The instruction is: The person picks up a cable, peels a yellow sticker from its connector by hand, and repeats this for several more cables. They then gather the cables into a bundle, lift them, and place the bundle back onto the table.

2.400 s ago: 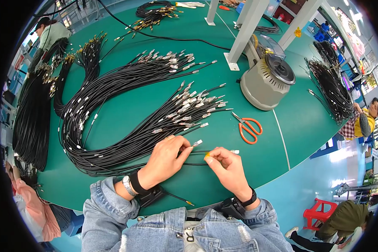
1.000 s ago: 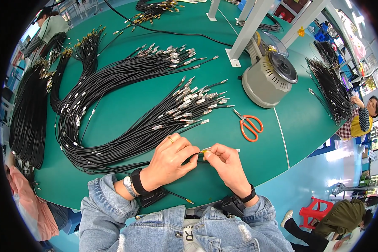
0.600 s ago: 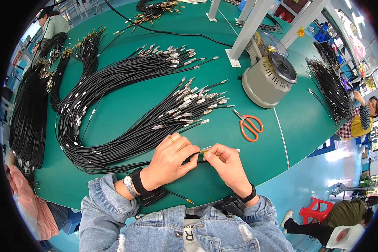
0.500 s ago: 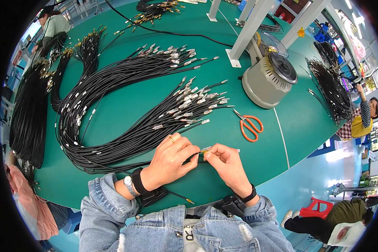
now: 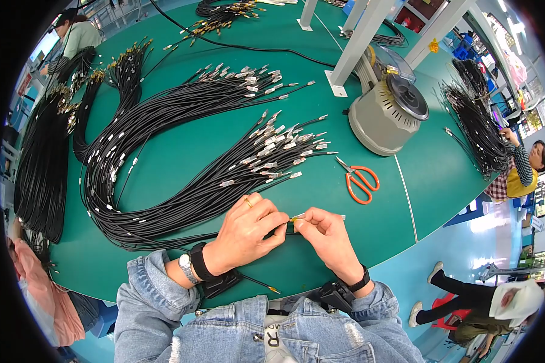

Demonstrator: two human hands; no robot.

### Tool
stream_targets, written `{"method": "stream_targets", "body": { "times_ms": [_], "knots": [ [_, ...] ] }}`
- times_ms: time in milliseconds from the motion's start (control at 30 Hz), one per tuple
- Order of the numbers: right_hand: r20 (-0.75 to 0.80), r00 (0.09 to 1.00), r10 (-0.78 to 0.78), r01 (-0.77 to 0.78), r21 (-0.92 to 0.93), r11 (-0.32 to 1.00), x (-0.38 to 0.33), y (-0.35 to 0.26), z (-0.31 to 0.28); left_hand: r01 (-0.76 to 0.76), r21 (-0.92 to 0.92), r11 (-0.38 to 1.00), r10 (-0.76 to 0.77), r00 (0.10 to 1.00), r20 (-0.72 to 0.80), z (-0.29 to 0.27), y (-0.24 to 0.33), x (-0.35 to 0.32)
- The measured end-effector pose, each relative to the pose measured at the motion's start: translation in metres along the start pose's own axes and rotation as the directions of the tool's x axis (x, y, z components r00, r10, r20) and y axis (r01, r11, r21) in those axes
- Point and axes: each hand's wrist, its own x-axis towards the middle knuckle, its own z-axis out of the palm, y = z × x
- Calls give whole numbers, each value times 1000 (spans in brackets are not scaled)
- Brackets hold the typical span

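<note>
Both hands' fingers are pinching a black cable's (image 5: 257, 282) yellow-tipped end (image 5: 294, 218) (tiny, slippery-looking); it is risking slipping or bending between the left hand (image 5: 246, 233) and right hand (image 5: 321, 234).

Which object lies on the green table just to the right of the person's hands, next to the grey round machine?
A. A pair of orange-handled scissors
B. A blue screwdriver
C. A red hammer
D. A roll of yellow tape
A: the orange-handled scissors lie shut on the green table, between the right hand and the grey round machine; no screwdriver, tape roll or hammer shows there.
</note>
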Motion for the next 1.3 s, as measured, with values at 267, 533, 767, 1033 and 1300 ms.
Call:
{"method": "stream_targets", "body": {
  "times_ms": [267,533,767,1033,1300],
  "knots": [
    [2,999,-34,34,-18,999,-2,-2,3,-5,-35,999,6,1000,14,2,-1,-2],
    [25,996,-85,85,20,996,-4,-4,4,-204,114,972,212,975,-62,-3,-1,-1],
    [11,995,-97,97,17,995,-10,-10,9,-130,54,990,137,976,-167,-1,0,-3],
    [70,997,-12,4,111,994,-5,-2,4,-155,1,988,152,968,-200,0,-1,-3],
    [-210,943,-257,183,-319,930,4,-7,-38,117,-61,991,-118,993,-8,-6,3,-4]
  ]
}}
